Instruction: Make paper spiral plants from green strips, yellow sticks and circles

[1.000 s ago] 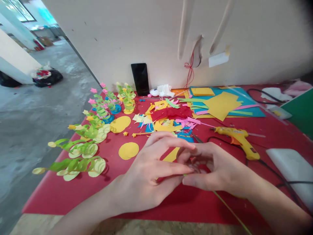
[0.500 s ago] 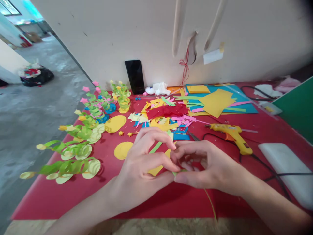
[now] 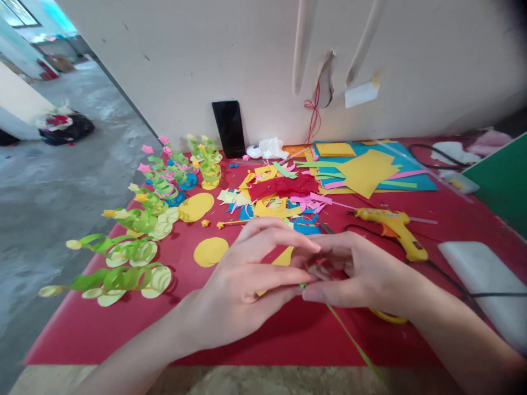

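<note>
My left hand (image 3: 255, 277) and my right hand (image 3: 349, 269) meet above the front of the red table. Their fingertips pinch a narrow green paper strip (image 3: 349, 334) between them. Only a small green bit shows at the fingertips; the rest of the strip trails down toward the table's front edge. Under the left fingers lies yellow paper (image 3: 284, 257), partly covered. A curved yellow object (image 3: 389, 316) peeks out below my right wrist, its kind hidden. Left of my left hand rest yellow paper circles (image 3: 211, 251) and a small yellow paper star (image 3: 206, 223).
Curled green paper plants (image 3: 119, 278) line the left side. Paper scraps (image 3: 280, 189) heap mid-table. A yellow glue gun (image 3: 393, 226) with a black cord and a white power bank (image 3: 481, 285) lie at right. A phone (image 3: 228, 129) leans on the wall; coloured sheets (image 3: 366, 173) lie behind.
Both hands have shifted slightly right, and the fingers have drawn closer together. The strip's tail now reaches further right and shows more. The curved yellow object has come into sight below the right wrist.
</note>
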Available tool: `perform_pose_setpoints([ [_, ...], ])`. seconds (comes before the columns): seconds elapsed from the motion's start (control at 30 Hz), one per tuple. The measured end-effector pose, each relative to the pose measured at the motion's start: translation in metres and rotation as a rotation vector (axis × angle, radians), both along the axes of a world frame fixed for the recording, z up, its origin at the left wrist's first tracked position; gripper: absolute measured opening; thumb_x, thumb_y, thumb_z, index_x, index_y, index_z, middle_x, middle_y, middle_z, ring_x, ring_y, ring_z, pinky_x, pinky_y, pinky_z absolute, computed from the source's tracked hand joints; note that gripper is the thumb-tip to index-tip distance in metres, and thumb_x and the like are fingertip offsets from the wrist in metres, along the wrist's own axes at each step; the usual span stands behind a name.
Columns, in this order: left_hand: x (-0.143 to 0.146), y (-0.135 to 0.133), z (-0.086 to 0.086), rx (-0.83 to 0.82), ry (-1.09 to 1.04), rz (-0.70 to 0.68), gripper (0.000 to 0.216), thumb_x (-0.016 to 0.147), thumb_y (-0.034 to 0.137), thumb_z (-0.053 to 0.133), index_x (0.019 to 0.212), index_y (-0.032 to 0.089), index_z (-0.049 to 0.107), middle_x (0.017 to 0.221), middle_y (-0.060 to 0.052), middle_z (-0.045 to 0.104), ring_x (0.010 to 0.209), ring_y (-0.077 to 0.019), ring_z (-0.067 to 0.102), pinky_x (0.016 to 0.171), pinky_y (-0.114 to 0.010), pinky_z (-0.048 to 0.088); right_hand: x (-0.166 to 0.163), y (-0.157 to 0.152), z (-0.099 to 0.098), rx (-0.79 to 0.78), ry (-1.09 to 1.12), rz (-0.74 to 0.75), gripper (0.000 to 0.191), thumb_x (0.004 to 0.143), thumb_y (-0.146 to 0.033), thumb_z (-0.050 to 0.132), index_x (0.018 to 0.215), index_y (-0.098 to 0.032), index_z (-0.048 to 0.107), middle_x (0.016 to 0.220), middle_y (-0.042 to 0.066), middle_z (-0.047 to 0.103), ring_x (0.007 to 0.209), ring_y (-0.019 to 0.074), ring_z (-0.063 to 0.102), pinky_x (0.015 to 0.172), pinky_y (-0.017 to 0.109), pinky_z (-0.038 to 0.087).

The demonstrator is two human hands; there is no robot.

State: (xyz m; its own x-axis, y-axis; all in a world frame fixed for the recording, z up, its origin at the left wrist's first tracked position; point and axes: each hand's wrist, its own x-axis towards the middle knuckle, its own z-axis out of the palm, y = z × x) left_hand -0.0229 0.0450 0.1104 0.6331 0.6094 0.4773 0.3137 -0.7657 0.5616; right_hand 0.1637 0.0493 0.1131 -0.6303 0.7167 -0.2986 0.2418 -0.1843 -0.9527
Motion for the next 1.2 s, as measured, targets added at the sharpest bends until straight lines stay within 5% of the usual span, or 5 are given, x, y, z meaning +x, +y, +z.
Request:
perform_pose_setpoints([
  [0.23,0.0,-0.002,-0.003,-0.13,-0.112,0.118,0.013,0.069,0.009,0.065,0.065,0.019,0.059,0.097,-0.001,0.051,0.1,-0.0161,0.046,0.09,-0.035,0.038,-0.001,-0.002,-0.001,0.015,-0.04,-0.005,0.023,0.061,-0.027,0.071,0.082,-0.023,0.061,0.061,-0.006,0.042,0.052,0.0044,0.034,0.043,0.017,0.027],
  [0.57,0.002,-0.005,-0.005,-0.142,-0.085,0.113,0.01,0.071,0.012,0.063,0.066,0.018,0.057,0.102,-0.003,0.05,0.1,-0.0164,0.048,0.086,-0.032,0.043,-0.009,-0.006,-0.001,0.118,0.003,-0.089,0.013,0.066,-0.025,0.066,0.072,-0.015,0.06,0.065,-0.004,0.051,0.053,0.0028,0.039,0.046,0.013,0.034],
  [0.83,-0.001,0.001,0.003,-0.054,0.118,-0.109,0.013,0.077,0.011,0.055,0.074,0.018,0.065,0.115,-0.003,0.054,0.11,-0.0183,0.04,0.095,-0.033,0.036,-0.002,-0.004,-0.007,0.09,-0.044,0.016,0.013,0.07,-0.03,0.062,0.075,-0.018,0.059,0.057,-0.005,0.048,0.05,0.0042,0.038,0.044,0.016,0.032],
  [1.2,0.0,-0.007,-0.005,-0.296,-0.076,0.054,0.015,0.068,0.013,0.067,0.061,0.018,0.055,0.096,0.0,0.044,0.102,-0.015,0.045,0.091,-0.031,0.039,-0.008,-0.006,-0.001,-0.042,-0.054,-0.011,0.019,0.061,-0.027,0.07,0.073,-0.018,0.058,0.065,-0.005,0.05,0.056,0.0047,0.04,0.049,0.016,0.033],
])
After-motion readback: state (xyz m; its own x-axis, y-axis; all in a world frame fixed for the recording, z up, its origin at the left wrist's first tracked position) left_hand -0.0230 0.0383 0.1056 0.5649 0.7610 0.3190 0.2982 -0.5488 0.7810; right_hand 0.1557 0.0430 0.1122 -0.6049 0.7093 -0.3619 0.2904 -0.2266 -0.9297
